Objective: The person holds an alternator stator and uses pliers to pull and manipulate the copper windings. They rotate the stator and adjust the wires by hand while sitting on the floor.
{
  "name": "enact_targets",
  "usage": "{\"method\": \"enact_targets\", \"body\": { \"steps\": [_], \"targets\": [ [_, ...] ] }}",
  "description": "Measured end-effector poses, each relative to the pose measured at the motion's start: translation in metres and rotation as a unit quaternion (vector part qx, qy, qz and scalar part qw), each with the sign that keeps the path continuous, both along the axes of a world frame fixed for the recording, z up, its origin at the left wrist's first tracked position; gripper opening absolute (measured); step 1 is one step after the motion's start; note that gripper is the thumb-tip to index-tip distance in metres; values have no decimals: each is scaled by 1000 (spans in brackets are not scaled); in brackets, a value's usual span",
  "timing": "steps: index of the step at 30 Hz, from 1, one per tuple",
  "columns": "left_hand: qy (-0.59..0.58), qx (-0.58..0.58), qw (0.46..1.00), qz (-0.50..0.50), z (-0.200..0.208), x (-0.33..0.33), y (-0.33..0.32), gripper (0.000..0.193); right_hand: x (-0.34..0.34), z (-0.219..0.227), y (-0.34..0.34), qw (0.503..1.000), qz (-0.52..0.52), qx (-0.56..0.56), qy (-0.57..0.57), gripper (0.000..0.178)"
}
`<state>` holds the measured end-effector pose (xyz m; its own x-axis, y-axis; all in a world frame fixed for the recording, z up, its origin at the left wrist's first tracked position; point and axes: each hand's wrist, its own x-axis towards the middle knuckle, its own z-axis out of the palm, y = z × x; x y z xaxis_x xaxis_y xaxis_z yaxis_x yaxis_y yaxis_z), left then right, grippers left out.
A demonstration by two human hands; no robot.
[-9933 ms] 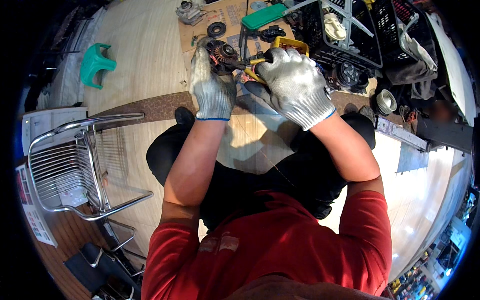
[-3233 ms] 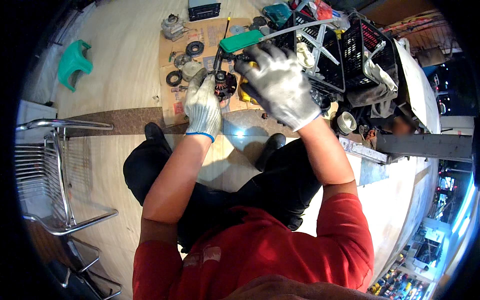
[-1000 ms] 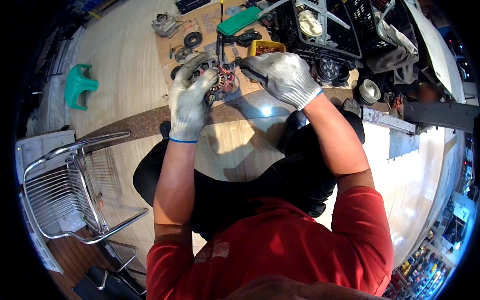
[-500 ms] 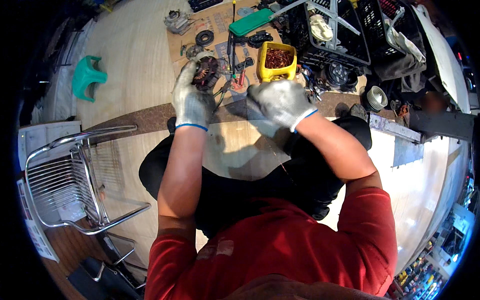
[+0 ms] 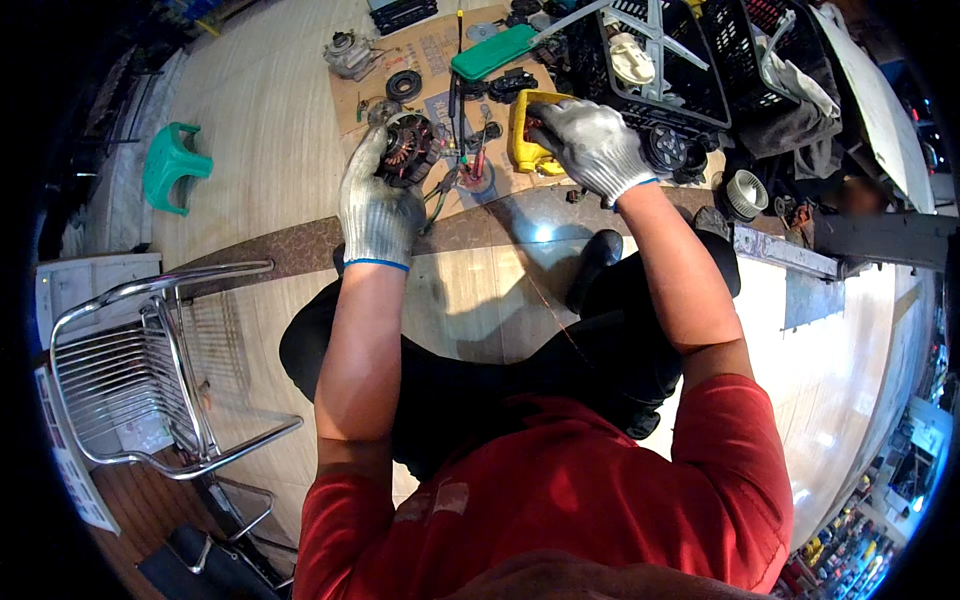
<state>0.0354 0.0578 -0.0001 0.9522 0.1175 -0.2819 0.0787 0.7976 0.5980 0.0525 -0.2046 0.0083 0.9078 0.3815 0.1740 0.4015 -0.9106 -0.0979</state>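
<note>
The fingers [image 5: 367, 152] of the left hand [image 5: 380, 208], in a white knitted glove, are closed around a round, dark motor part with copper windings [image 5: 407, 148]. In the head view, the part is held above a brown cardboard sheet [image 5: 428, 58] spread on the pale floor [image 5: 265, 100]. The right hand [image 5: 603, 145], gloved in white knit, has its fingers bent over a yellow plastic container [image 5: 523, 155]; from here I cannot tell whether they grip anything. The container stands to the right of the motor part, well apart from it. Between them lies a red-handled tool [image 5: 478, 163]. Beyond the motor part, a black ring [image 5: 404, 97] lies flat on the cardboard. A green rectangular plastic piece [image 5: 494, 52] lies beyond the container. A black perforated crate [image 5: 668, 108] stands beyond the right hand.
</note>
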Motion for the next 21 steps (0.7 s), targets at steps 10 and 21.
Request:
{"method": "enact_targets", "body": {
  "steps": [10,21],
  "targets": [
    [-3,26,1000,14,5,-8,-4,28,-10,10,15,996,26,-73,48,79],
    [-13,68,997,-21,-11,-13,-21,32,-25,8,57,997,74,32,20,46]
  ]
}}
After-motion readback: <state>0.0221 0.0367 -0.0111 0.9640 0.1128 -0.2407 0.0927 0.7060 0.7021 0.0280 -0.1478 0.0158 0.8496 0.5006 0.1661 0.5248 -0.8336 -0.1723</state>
